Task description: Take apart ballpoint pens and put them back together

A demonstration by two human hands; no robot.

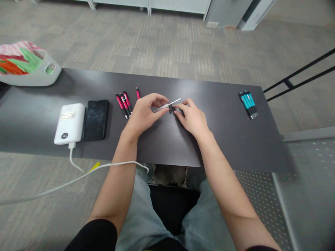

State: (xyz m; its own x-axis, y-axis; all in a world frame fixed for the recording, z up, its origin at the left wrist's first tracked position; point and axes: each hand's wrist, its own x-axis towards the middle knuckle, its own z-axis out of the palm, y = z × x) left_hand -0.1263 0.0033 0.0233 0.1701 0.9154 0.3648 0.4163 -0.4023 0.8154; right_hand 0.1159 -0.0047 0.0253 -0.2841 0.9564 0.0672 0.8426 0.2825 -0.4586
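Observation:
My left hand (149, 111) pinches a thin white pen refill (170, 103) between thumb and fingers, its narrow tip slanting up to the right. Just below that tip is a small black pen part (170, 109). My right hand (193, 116) has its thumb and fingers curled close together beside this part; whether they grip it is hard to see. Several red-and-black pens (124, 104) lie left of my left hand. Another red pen (138, 93) shows behind that hand, its lower part hidden.
Several turquoise-and-black pens (248, 104) lie grouped at the right of the dark table (167, 150). On the left are a white power bank (69, 123) and a black phone (95, 120). A white cable (104, 165) crosses my left forearm. A white basket (49, 75) stands far left.

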